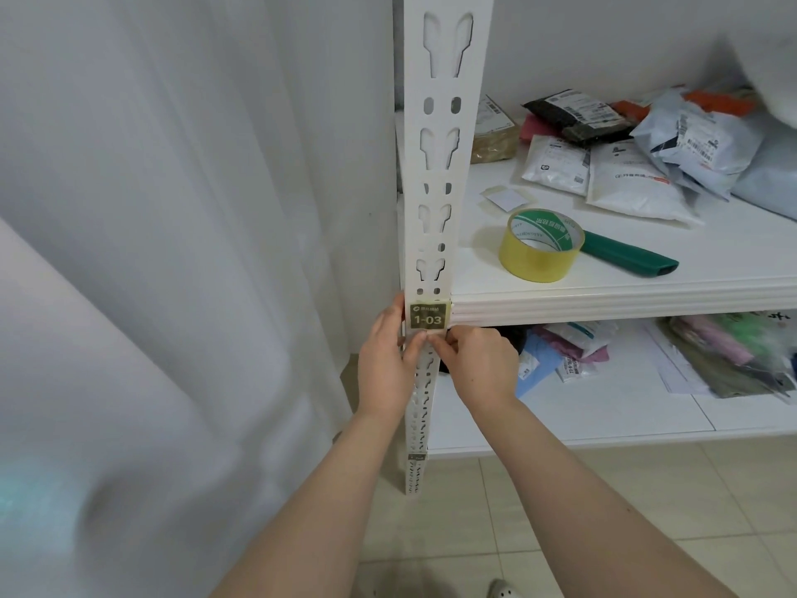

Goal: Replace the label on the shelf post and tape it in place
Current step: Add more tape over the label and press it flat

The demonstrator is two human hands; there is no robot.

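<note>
A dark olive label (427,315) reading 1-03 sits on the white slotted shelf post (439,166) at the level of the upper shelf edge, under yellowish clear tape. My left hand (388,360) wraps the post's left side just below the label, its thumb at the label's lower edge. My right hand (476,364) comes from the right, fingertips pinching at the tape's lower edge, touching the left thumb. A yellow tape roll (541,245) lies on the upper shelf (625,291).
A green-handled tool (625,254) lies behind the roll, and a small white label backing (506,198) beyond it. Mail parcels (625,157) pile at the shelf's back right. More packets (711,356) fill the lower shelf. A white curtain (172,252) hangs left. Tiled floor lies below.
</note>
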